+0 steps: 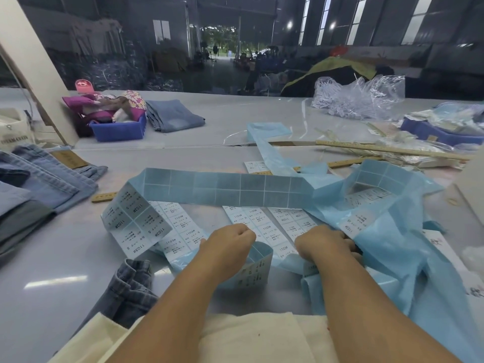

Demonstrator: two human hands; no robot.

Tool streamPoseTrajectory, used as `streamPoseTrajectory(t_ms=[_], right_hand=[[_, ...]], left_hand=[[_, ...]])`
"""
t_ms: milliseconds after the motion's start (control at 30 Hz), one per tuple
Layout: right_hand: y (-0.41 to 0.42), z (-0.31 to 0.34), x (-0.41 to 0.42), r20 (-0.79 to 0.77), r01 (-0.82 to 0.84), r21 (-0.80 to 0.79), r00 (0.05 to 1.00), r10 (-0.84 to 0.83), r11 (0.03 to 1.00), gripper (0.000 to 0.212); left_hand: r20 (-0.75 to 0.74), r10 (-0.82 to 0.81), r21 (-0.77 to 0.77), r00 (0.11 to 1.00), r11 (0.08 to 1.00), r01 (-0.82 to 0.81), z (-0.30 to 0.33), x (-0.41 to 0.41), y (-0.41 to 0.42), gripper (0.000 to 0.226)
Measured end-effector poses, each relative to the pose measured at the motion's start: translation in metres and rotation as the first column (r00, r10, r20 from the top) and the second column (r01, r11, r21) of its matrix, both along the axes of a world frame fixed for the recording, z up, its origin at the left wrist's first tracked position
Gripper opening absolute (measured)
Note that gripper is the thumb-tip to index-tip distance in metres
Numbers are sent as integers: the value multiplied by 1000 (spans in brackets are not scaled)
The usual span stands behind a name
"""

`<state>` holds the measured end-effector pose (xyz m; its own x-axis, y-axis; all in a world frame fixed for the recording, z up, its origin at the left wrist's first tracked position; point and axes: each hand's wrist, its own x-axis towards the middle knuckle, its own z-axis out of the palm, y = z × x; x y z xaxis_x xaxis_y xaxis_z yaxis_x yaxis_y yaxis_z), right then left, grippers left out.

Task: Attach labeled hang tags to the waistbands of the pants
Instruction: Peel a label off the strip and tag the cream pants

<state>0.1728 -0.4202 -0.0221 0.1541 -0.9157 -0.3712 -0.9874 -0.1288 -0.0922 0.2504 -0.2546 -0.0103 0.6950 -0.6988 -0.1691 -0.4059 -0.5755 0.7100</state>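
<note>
A long blue backing strip of white size labels (217, 191) loops and twists across the middle of the table. My left hand (227, 244) is curled and grips a curved end of the strip near the front. To its right, my right hand (327, 244) grips a bunched part of the same blue label strip. Printed labels reading 1103# lie face up under and beyond both hands. Folded light blue jeans (52, 179) are stacked at the left. Dark grey jeans (128, 286) lie crumpled at the lower left.
A blue bin (117, 131) with fabric stands at the back left, beside folded jeans (172, 115). A clear bag of plastic fasteners (358, 98) sits back right, above wooden rulers (387, 149) and another blue tray (434, 132). Cream cloth (262, 336) covers the front edge.
</note>
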Motion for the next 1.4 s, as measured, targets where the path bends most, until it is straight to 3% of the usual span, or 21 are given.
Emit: streamPoseTrajectory(t_ms=[100, 200, 300, 333, 400, 467, 567, 733, 867, 967, 1067, 1200, 1300, 1400], right_hand=[[-6, 5, -4, 103, -18, 30, 995, 15, 999, 62], [-6, 15, -5, 205, -187, 60, 964, 171, 981, 52], [1, 45, -6, 256, -211, 35, 947, 196, 977, 40], [4, 58, -6, 290, -219, 24, 935, 203, 975, 36], [8, 79, -7, 401, -248, 56, 893, 206, 967, 32], [3, 87, -10, 508, -274, 174, 848, 152, 946, 27], [1, 98, -27, 591, -301, 321, 804, 58, 898, 29], [-8, 92, -69, 559, -394, 481, 826, 72, 783, 23], [-11, 76, -99, 759, -513, 499, 647, -67, 699, 20], [-11, 73, -118, 835, -613, 448, 546, -61, 650, 39], [-10, 69, -124, 865, -567, 344, 502, -17, 748, 31], [-7, 69, -117, 966, -470, 242, 198, -166, 849, 20], [1, 71, -110, 982, -488, 188, 79, -172, 852, 16], [10, 70, -106, 993, -439, 107, 98, -70, 892, 16]], left_hand=[[21, 32, 4, 999, 999, -33, 3, -3, -1, 29], [301, 11, 37, 953, 999, -23, 14, -12, -3, 33], [364, 2, -185, 932, 980, 70, 28, -30, -9, 32], [380, -60, -192, 923, 971, 142, 29, -37, -11, 37], [413, -216, -88, 885, 957, 275, 26, -49, -15, 59], [406, -274, 35, 872, 958, 285, 18, -48, -16, 66], [526, -242, 162, 815, 970, 183, 13, -36, -13, 31], [571, -87, -24, 816, 992, 123, 12, -30, -11, 19], [653, 60, -135, 755, 990, 38, 14, -28, -11, 21], [657, 138, -211, 741, 978, 4, 19, -31, -9, 19], [651, 122, -177, 749, 984, -7, 21, -31, -8, 23], [658, 42, -171, 751, 981, 94, 27, -37, -10, 53], [623, 83, -375, 778, 905, 203, 40, -51, -9, 42], [572, 289, -617, 768, 768, 171, 52, -58, -5, 18]])
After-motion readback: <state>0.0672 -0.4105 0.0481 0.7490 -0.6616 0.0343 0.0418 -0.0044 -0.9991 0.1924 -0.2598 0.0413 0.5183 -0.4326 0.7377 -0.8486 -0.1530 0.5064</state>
